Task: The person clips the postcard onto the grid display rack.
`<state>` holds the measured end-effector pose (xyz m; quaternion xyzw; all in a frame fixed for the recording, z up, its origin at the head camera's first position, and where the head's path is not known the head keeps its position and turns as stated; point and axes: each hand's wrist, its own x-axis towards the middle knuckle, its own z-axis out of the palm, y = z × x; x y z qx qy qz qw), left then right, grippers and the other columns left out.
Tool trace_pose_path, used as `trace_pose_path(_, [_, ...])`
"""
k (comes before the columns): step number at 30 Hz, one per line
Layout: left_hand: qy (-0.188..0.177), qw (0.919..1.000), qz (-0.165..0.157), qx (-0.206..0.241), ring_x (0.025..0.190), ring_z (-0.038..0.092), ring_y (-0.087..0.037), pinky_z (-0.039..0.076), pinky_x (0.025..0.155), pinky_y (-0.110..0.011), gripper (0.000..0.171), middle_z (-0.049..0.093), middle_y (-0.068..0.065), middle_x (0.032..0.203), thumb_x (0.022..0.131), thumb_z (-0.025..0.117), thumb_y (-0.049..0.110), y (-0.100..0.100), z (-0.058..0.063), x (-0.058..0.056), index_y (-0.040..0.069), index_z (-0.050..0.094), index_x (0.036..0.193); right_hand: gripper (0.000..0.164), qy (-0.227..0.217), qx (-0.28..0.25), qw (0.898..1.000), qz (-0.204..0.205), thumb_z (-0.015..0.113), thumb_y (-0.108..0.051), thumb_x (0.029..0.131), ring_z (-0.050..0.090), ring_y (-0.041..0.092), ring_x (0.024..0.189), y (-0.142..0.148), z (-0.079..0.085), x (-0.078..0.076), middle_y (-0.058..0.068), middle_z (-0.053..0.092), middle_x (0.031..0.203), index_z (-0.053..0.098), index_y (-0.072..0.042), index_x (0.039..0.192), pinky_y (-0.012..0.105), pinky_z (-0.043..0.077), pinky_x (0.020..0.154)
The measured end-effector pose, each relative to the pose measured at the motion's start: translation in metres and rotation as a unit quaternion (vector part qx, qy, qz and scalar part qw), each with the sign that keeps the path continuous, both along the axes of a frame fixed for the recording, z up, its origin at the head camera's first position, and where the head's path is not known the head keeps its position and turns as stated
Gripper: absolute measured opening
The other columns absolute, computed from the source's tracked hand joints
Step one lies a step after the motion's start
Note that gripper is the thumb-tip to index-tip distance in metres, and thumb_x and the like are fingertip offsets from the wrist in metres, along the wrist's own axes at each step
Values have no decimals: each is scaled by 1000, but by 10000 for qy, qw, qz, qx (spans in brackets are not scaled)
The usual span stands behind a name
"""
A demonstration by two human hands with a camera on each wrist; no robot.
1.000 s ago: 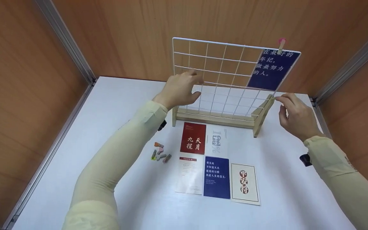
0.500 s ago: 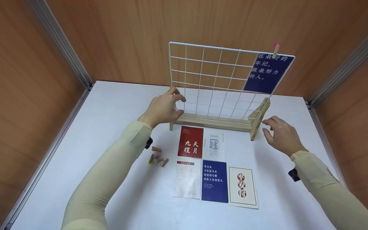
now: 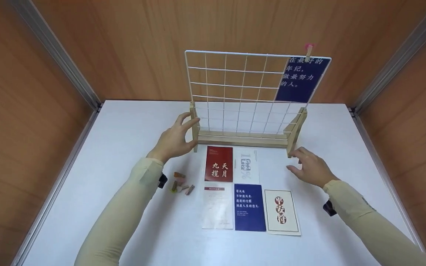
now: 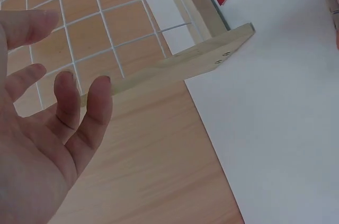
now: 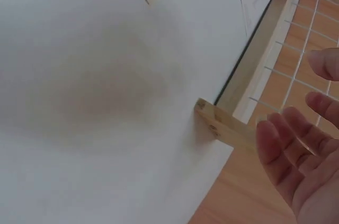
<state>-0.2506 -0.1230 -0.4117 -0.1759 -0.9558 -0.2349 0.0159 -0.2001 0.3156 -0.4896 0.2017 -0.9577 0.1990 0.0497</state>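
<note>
A white wire grid (image 3: 235, 85) stands in a wooden base (image 3: 242, 139). At its top right corner, a wooden clip with a pink top (image 3: 309, 50) holds a dark blue card (image 3: 298, 81) with white writing. My left hand (image 3: 172, 140), fingers spread and loosely bent, is beside the base's left upright (image 4: 175, 65) and holds nothing. Close to the foot of the right upright (image 3: 296, 133) is my right hand (image 3: 311, 168), also holding nothing, with relaxed fingers (image 5: 275, 150). Whether either hand touches the wood, I cannot tell.
Before the stand lie a red card (image 3: 218, 164), a pale "Good Luck" card (image 3: 246, 166), a white card (image 3: 217, 210), a blue card (image 3: 249, 218) and a bordered cream card (image 3: 290, 212). Several small clips (image 3: 180, 184) lie left of them. Wooden panels (image 3: 142, 48) surround the white table (image 3: 135, 114).
My left hand has moved left from in front of the grid to the left upright. My right hand has come down from the right upright's top to near its foot.
</note>
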Motion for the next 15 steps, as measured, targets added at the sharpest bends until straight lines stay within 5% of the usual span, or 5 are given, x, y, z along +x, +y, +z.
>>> trace_pose_path(7, [-412, 9985, 211, 294, 120, 58, -34, 50, 93, -50, 73, 29, -9, 157, 88, 76, 22, -10, -13, 6, 26, 42, 151, 66, -1138, 416, 9926, -38, 82, -35, 82, 50, 41, 119, -13, -25, 10, 20, 54, 126, 58, 2, 131, 56, 46, 94])
trace_pose_path(15, [-565, 9974, 263, 369, 130, 50, -36, 44, 99, -54, 72, 30, -9, 157, 87, 77, 20, -16, -30, 9, 23, 43, 151, 112, -1598, 764, 9842, -56, 86, -61, 59, 45, 43, 121, -22, -38, 24, 23, 48, 133, 47, 2, 143, 60, 43, 96])
